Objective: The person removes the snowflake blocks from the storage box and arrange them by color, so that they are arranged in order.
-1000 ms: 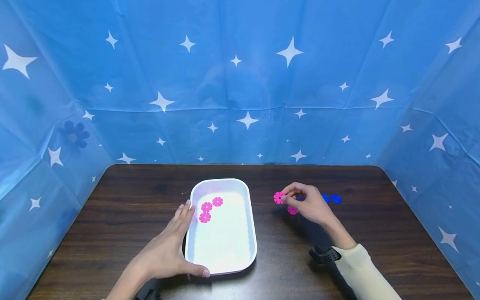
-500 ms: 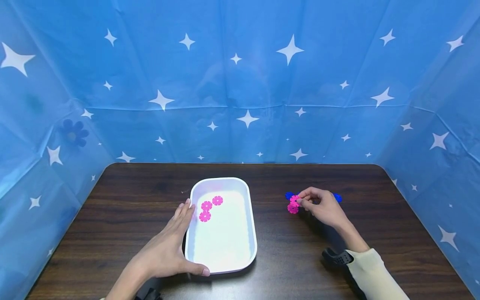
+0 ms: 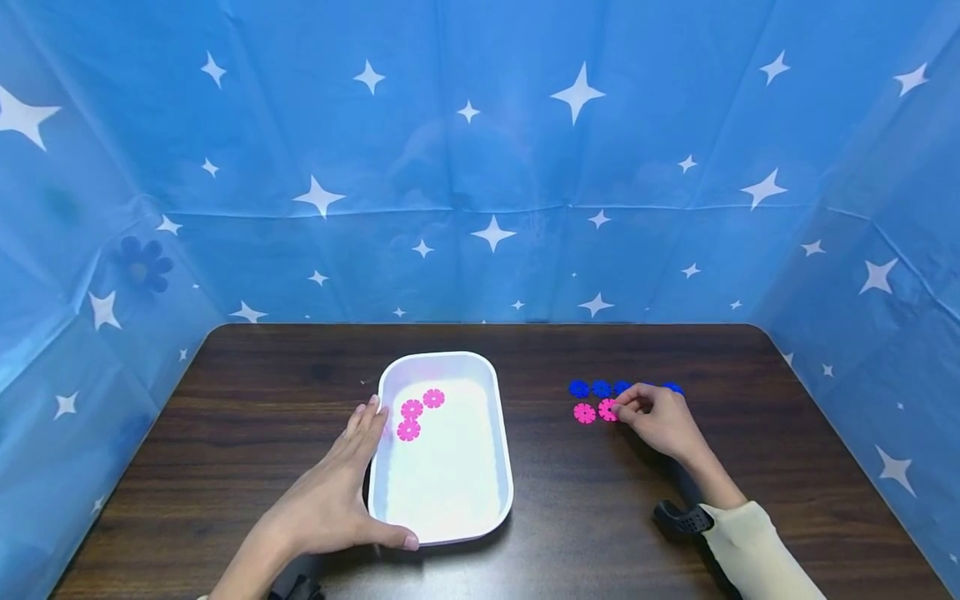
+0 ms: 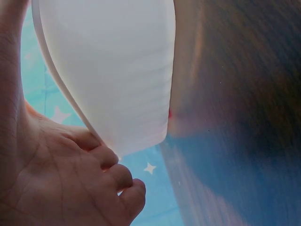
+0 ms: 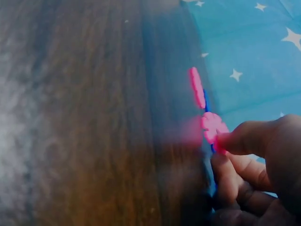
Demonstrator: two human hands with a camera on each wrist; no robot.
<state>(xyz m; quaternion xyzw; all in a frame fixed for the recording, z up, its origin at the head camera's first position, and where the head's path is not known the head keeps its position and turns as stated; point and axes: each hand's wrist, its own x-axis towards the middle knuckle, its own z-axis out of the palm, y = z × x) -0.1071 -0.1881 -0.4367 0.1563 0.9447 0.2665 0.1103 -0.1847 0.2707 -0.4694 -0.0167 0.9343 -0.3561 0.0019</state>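
My left hand (image 3: 333,492) lies along the left side of a white tray (image 3: 504,450). Its fingers are extended against the rim and its thumb touches the near edge. The left wrist view shows those fingers at the outside of the tray wall (image 4: 113,70). Between thumb and fingertips, my right hand (image 3: 660,421) pinches a pink notched flower-shaped disc (image 3: 607,409), at or just above the table. Left of it lies another pink disc (image 3: 584,413). In the right wrist view the pinched pink disc (image 5: 211,126) is tilted; my fingers cover part of it.
Inside the tray are three pink discs, one pink disc (image 3: 433,398) farthest back. A row of several blue discs (image 3: 579,389) lies behind my right hand, partly hidden by it. The dark wooden table (image 3: 555,517) ends at a blue star-patterned curtain (image 3: 480,167).
My right hand has carried the pink disc rightward and down, from the row's left end to a place right of the other loose pink disc. The left hand and tray have stayed put.
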